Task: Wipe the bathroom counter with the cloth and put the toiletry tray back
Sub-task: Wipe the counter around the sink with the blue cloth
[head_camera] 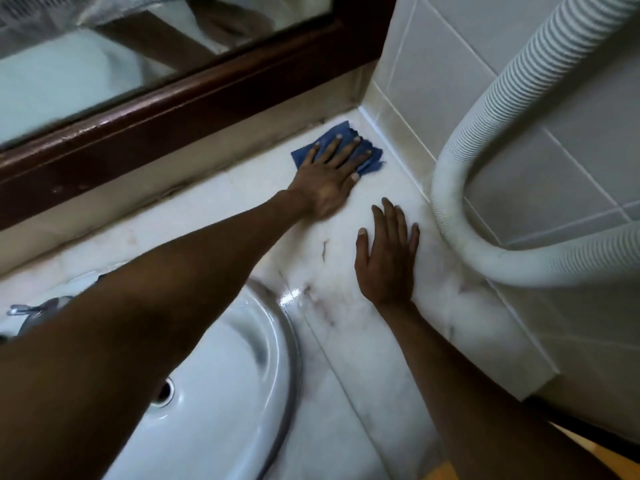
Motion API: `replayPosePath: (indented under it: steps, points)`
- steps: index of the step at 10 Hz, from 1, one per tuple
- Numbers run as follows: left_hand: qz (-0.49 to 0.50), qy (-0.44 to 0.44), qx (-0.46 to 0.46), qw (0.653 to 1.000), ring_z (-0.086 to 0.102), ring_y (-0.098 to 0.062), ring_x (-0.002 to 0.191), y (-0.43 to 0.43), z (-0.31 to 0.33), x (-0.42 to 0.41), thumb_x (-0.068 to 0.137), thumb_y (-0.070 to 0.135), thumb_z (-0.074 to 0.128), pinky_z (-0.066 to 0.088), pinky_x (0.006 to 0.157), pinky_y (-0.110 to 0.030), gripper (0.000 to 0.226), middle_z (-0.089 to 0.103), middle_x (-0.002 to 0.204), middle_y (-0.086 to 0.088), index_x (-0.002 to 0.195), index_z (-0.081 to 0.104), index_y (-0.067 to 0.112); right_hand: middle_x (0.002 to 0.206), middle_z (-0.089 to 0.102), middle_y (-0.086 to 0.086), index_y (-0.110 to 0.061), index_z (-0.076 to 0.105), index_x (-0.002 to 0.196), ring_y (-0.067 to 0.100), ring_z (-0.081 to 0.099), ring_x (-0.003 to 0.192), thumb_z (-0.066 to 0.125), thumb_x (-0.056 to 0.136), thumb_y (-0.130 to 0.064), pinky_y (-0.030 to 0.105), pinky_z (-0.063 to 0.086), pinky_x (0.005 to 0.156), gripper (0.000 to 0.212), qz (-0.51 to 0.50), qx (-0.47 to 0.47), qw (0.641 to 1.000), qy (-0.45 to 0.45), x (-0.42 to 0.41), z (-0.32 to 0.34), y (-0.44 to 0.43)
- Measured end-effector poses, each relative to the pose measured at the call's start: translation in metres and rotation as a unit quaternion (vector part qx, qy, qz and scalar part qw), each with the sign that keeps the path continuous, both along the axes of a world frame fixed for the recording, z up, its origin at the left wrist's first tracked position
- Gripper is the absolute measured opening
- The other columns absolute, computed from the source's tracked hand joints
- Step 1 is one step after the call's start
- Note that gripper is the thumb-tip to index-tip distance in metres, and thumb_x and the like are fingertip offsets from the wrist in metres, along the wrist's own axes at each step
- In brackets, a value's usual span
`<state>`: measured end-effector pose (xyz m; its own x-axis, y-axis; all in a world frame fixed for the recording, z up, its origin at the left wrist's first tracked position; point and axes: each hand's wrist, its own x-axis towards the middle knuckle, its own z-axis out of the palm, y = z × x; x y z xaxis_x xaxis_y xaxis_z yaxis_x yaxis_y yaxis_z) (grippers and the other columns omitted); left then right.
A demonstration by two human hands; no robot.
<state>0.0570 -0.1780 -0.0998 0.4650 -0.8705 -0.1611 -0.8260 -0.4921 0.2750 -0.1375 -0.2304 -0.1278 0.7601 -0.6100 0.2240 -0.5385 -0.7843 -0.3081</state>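
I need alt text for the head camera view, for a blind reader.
Left hand presses a blue cloth flat on the marble counter near the tiled corner. Right hand rests flat beside a white ribbed hose.

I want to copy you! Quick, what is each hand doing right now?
Left hand: open, pressed flat on the blue cleaning cloth, no grip around it.
Right hand: open, empty, flat on the white marble counter.

Faucet [33, 311] mostly behind left forearm.
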Motion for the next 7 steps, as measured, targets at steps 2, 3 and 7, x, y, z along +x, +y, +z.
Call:
replayPosePath:
  steps: [2,3,7]
  points:
    - [0.000,-0.016,0.011,1.000,-0.002,-0.022,0.155,0.020,0.001,0.043,0.105,0.049,0.008,0.004,0.123,-0.052,0.054,0.000,0.168,0.009,0.158,0.004,0.041,0.158,0.036,0.004,-0.013,0.045,0.144,0.021,0.030,0.148,0.036,0.103,-0.033,0.050,0.020,0.120,0.047,0.000,-0.002,1.000,-0.001,0.001,0.001,0.001]
    - [0.076,-0.017,0.011,0.997,-0.002,-0.026,0.155,-0.021,0.002,0.029,0.105,0.047,0.012,-0.001,0.122,-0.052,0.056,-0.001,0.169,0.005,0.159,0.004,0.035,0.158,0.036,0.005,-0.013,0.046,0.144,0.021,0.029,0.148,0.036,0.103,-0.033,0.050,0.020,0.120,0.047,-0.003,-0.002,1.000,-0.003,0.002,0.000,0.001]
    - [0.016,-0.026,-0.011,0.999,-0.001,-0.025,0.156,-0.025,-0.002,0.026,0.105,0.046,0.012,0.001,0.123,-0.056,0.055,0.004,0.168,0.005,0.159,0.011,0.036,0.152,0.044,0.006,-0.011,0.053,0.135,0.021,0.035,0.144,0.040,0.101,-0.023,0.048,0.020,0.121,0.038,-0.002,0.035,0.998,-0.061,0.003,-0.002,-0.002]
